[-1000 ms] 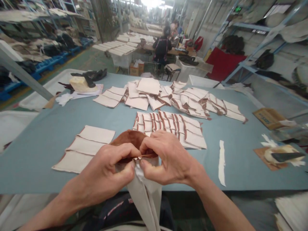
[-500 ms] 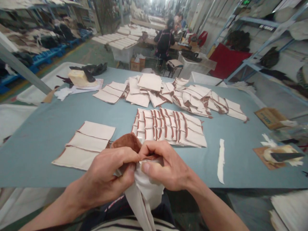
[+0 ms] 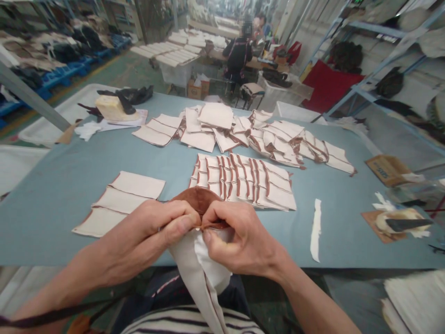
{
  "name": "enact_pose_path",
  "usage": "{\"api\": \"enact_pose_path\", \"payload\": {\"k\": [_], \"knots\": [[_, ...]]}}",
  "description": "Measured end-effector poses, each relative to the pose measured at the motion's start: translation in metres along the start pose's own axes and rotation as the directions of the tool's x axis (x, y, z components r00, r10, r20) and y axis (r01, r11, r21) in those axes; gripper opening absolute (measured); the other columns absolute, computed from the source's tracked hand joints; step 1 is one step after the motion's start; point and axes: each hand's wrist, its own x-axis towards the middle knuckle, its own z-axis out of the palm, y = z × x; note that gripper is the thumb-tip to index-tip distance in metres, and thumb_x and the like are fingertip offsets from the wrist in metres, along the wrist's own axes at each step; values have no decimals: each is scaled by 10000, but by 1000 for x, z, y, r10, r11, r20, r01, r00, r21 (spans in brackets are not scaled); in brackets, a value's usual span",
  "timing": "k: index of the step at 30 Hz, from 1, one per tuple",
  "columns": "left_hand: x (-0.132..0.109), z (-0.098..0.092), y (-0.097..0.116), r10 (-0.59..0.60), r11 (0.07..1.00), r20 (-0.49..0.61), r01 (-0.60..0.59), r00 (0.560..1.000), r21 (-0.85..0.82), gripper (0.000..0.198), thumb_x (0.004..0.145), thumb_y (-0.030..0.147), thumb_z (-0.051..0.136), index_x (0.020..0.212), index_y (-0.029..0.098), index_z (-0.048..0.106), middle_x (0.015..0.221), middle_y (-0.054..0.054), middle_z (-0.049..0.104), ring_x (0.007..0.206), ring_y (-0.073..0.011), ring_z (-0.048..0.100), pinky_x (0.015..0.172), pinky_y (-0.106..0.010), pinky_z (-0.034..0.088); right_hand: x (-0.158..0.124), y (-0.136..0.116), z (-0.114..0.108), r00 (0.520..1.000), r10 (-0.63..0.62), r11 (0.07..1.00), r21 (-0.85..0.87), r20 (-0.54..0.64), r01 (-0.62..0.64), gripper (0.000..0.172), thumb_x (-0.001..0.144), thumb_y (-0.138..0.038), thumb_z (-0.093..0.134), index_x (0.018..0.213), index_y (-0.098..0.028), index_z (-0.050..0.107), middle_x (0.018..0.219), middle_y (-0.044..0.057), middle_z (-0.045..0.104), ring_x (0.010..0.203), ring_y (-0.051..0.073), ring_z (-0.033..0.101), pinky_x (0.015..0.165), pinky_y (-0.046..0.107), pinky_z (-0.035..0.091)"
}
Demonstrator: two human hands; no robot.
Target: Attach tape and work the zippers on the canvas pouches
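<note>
Between my two hands is a cream fabric piece [image 3: 189, 253] with a brown inner side, held at the table's near edge. My left hand [image 3: 156, 227] pinches its upper edge from the left. Close beside it, my right hand [image 3: 239, 236] grips the same edge, thumb and forefinger pressed together. The brown side bulges up behind my fingers, and the cream part hangs down toward my lap. Left of my hands lies a flat cream panel [image 3: 123, 192] with dark seams. Just beyond them is an overlapping row of cream panels with brown edges [image 3: 243, 181].
Along the back of the blue-grey table [image 3: 167, 164] spreads a loose heap of cream pieces [image 3: 215, 116]. A white strip [image 3: 316, 229], a taped block [image 3: 399, 221] and a cardboard box [image 3: 385, 169] lie rightward. A yellowish block [image 3: 111, 109] sits back left. A person [image 3: 238, 55] sits beyond.
My left hand has turned, its fingers now closer together on the edge. More of the brown side shows above my hands. The view has shifted slightly.
</note>
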Motion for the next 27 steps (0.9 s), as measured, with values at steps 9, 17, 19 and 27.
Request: {"api": "enact_pose_path", "payload": {"k": [9,17,19,27], "knots": [[11,-14,-4,76,997,236,-70,969,-35,278,1040,297,614,797,195,704,644,59,571,562,-97,501,542,-197,342,-6,4,-5,986,-138,981,-123,93,149,83,943,-166,608,888,-208,654,772,-13,707,676,132,592,657,269,410],[5,-4,2,-80,984,323,126,943,-125,275,901,295,575,653,215,489,597,64,427,563,-113,402,506,-220,290,-14,-19,-12,981,-57,994,-79,183,73,91,887,-131,603,887,-219,628,805,-1,703,714,152,588,697,310,426],[1,2,7,-92,984,266,129,960,-126,281,884,271,567,639,227,435,583,71,385,543,-109,364,484,-222,267,-12,-16,-8,984,-24,1000,18,179,22,96,927,-164,599,851,-221,609,764,-16,658,677,139,549,673,302,405],[-11,20,0,-4,921,56,25,998,-389,250,851,221,609,632,220,487,583,61,459,528,-108,406,479,-205,338,-17,19,29,938,145,599,726,315,-337,479,965,-617,736,784,-210,561,657,-80,404,572,88,292,516,231,262]]}}
